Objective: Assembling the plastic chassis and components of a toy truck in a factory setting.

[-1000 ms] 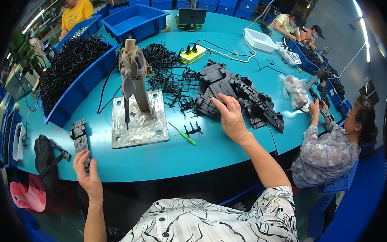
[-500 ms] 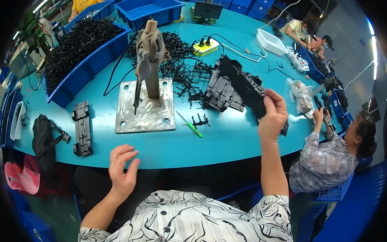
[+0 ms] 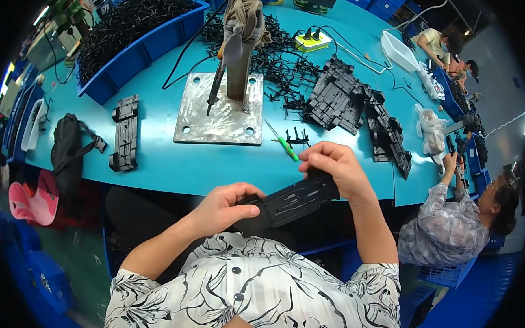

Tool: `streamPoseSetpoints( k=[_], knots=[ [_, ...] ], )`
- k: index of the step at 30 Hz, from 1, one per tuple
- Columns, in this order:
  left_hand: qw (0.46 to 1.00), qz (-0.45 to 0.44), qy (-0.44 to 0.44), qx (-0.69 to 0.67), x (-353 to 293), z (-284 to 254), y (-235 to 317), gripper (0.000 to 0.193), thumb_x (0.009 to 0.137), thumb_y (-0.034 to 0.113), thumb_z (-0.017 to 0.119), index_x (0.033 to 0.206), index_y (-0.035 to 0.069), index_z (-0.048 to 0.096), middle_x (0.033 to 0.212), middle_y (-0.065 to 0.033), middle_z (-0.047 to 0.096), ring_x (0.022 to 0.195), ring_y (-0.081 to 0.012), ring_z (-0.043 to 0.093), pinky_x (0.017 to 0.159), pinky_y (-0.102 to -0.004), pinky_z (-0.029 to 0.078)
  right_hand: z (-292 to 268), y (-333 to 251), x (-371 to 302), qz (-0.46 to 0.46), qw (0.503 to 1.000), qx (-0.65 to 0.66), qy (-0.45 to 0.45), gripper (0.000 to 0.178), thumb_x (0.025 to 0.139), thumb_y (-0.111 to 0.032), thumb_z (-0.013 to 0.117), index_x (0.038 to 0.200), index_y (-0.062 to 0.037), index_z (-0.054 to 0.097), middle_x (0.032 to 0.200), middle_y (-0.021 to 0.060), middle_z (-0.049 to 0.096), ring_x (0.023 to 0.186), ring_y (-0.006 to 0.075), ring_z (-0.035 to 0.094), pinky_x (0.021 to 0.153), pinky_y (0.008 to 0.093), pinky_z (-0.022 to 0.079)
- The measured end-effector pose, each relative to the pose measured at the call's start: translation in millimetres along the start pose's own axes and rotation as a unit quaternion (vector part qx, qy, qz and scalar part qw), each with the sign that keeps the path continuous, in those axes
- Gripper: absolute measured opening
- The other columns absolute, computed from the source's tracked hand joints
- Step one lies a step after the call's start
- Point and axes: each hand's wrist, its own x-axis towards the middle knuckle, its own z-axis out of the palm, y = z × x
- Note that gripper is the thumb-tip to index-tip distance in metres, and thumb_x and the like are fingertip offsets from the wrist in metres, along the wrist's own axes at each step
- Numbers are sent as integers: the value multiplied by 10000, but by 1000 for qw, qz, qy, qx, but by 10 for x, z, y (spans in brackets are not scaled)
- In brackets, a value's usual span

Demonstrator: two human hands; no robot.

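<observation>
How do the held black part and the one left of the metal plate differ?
The held part is in the left hand and right hand; the resting part lies on the table. The held part runs roughly crosswise, the resting part lengthwise from the person. Both: black, elongated.

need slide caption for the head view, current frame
Left hand and right hand hold a black part at a teal table bearing a metal stand.

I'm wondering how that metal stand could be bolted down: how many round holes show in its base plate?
4, one near each corner of the base plate: far-left hole, far-right hole, near-left hole, near-right hole. The post may hide others.
</observation>
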Motion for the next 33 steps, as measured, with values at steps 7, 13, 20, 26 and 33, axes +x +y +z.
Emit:
streamPoseSetpoints(
  k=[7,13,20,26,33],
  knots=[
    [975,-21,116,-188,-402,-91,-201,237,848,1,621,1077,-9,559,1024,-112,649,904,-151,641,819,-295,527,-253,148,311,-306,843,-425,123,267,767,-38,694,1032,-41,664,955,73,644,817,170,615,701,277,496],
    [964,-12,139,-225,-449,-107,-308,224,852,1,608,1066,30,548,1037,-132,648,923,-206,656,802,-347,554,-284,520,536,-373,767,-508,121,222,767,-59,702,982,-26,657,935,89,646,782,210,622,643,294,507],
    [958,-2,153,-244,-366,-92,-383,243,857,28,616,1078,15,517,1059,-164,646,946,-235,664,844,-386,552,-173,407,243,0,969,-192,157,274,910,-255,606,927,16,643,736,73,655,582,77,565,494,206,444],
    [958,-37,173,-227,-342,-26,-354,200,881,62,592,1069,31,531,1046,-113,648,945,-191,653,863,-356,536,-181,328,-11,-58,885,-437,151,266,872,-249,649,856,16,665,635,80,636,499,114,556,475,267,439],
    [957,-28,189,-219,-268,69,-338,136,899,88,574,1028,46,560,989,-56,634,892,-132,617,796,-307,516,-263,342,142,-356,723,-578,126,194,717,12,685,902,-49,688,930,95,646,860,258,599,721,356,488]
  ],
)
